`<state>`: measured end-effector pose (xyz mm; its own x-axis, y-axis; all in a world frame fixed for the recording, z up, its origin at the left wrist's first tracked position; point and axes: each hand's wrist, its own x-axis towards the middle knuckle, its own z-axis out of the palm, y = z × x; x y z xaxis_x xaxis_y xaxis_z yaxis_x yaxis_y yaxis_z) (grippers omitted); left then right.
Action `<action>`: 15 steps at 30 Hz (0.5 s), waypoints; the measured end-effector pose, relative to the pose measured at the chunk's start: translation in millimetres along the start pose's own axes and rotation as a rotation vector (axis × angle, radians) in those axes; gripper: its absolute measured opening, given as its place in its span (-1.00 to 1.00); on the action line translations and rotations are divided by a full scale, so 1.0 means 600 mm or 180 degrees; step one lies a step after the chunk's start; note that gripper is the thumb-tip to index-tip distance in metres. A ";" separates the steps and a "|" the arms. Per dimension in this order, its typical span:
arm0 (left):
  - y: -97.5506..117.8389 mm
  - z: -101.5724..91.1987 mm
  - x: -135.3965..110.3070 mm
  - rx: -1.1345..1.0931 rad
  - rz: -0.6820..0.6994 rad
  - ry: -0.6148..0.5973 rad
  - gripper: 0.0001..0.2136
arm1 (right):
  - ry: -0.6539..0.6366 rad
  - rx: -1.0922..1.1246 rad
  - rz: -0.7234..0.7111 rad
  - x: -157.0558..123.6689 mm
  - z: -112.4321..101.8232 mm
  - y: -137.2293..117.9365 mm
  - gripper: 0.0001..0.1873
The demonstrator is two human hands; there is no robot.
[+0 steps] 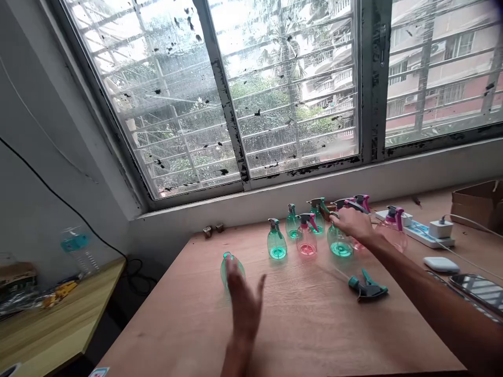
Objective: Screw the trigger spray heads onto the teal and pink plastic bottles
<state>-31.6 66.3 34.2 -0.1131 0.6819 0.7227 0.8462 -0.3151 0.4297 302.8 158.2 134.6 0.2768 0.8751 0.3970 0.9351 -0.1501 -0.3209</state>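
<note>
My left hand (pixel 244 303) is raised with its fingers stretched and thumb apart, in front of a green bottle (pixel 225 272) that has no spray head. Whether the fingers touch that bottle cannot be made out. My right hand (pixel 356 224) is closed round the top of a green spray bottle (pixel 340 245) in the row, hiding most of its head. Below it on the table lies a loose spray head (pixel 368 287), dark grey and green, its thin tube pointing left. Left of my right hand stand a pink spray bottle (pixel 306 243) and a green spray bottle (pixel 277 246).
More spray bottles stand behind, and a pink one (pixel 396 235) is beyond my right forearm. A power strip (pixel 426 235), white earphone case (pixel 440 264), phone (pixel 477 289) and cardboard box (pixel 475 207) occupy the right side. Two small brown pieces (pixel 213 229) lie by the wall under the window.
</note>
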 end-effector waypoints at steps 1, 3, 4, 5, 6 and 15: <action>0.033 0.007 -0.014 -0.0003 0.0234 -0.0110 -0.28 | 0.0082 0.0003 0.0002 -0.013 -0.005 -0.006 -0.50; 0.095 0.023 -0.038 0.0014 0.0805 -0.0401 -0.29 | 0.0349 0.0090 -0.0016 -0.064 -0.019 -0.016 -0.45; 0.122 0.031 -0.047 0.0010 0.0967 -0.0470 -0.28 | 0.0513 0.0178 -0.0030 -0.100 -0.027 -0.020 -0.44; 0.145 0.040 -0.053 0.0009 0.1079 -0.0509 -0.25 | 0.0768 0.0551 -0.0074 -0.139 -0.036 -0.023 -0.47; 0.162 0.050 -0.057 0.0023 0.1149 -0.0511 -0.20 | 0.0810 0.0948 -0.0122 -0.180 -0.045 -0.025 -0.50; 0.141 0.028 -0.082 -0.0248 0.1360 -0.0902 -0.17 | -0.0808 0.2729 -0.0696 -0.367 -0.057 0.048 -0.70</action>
<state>54.3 17.2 26.0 0.3887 0.6303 0.6720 0.7436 -0.6453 0.1751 276.4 -54.6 67.2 -0.0386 0.9337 0.3559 0.4488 0.3344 -0.8287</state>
